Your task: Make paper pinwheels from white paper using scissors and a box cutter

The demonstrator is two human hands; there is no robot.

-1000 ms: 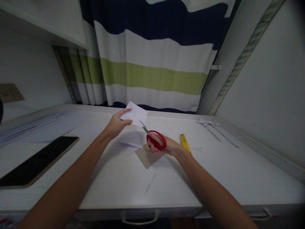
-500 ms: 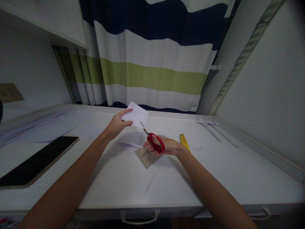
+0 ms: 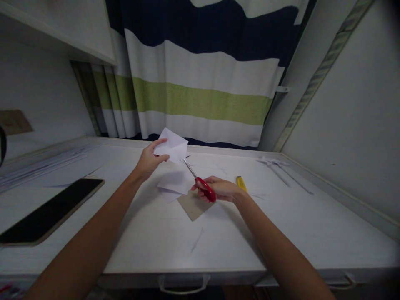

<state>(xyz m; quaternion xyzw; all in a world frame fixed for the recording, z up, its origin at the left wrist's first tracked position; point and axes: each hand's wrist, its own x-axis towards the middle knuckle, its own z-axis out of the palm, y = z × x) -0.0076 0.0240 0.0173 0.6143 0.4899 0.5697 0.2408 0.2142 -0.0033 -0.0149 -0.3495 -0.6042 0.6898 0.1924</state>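
Note:
My left hand (image 3: 150, 160) pinches a small folded sheet of white paper (image 3: 173, 146) between thumb and fingers, holding it raised above the desk. Red-handled scissors (image 3: 205, 188) are in my right hand (image 3: 220, 188), their blades pointing up and left. The blade tips are close to the paper's lower right corner; whether they touch it I cannot tell. Beneath the hands, another piece of white paper (image 3: 175, 183) lies on the desk, beside a square of grey-brown card (image 3: 193, 208).
A dark tablet-like slab (image 3: 53, 210) lies at the left, near stacked paper sheets (image 3: 46, 166). A yellow utility-knife-like object (image 3: 241, 183) rests beyond my right wrist. Thin sticks with white paper tops (image 3: 279, 171) lie at the right. A striped curtain (image 3: 200, 100) hangs behind the desk (image 3: 150, 246).
My left hand has shifted slightly left and up with the paper. The scissors have turned in my right hand, so their handles now appear edge-on, and the tips have stayed near the paper.

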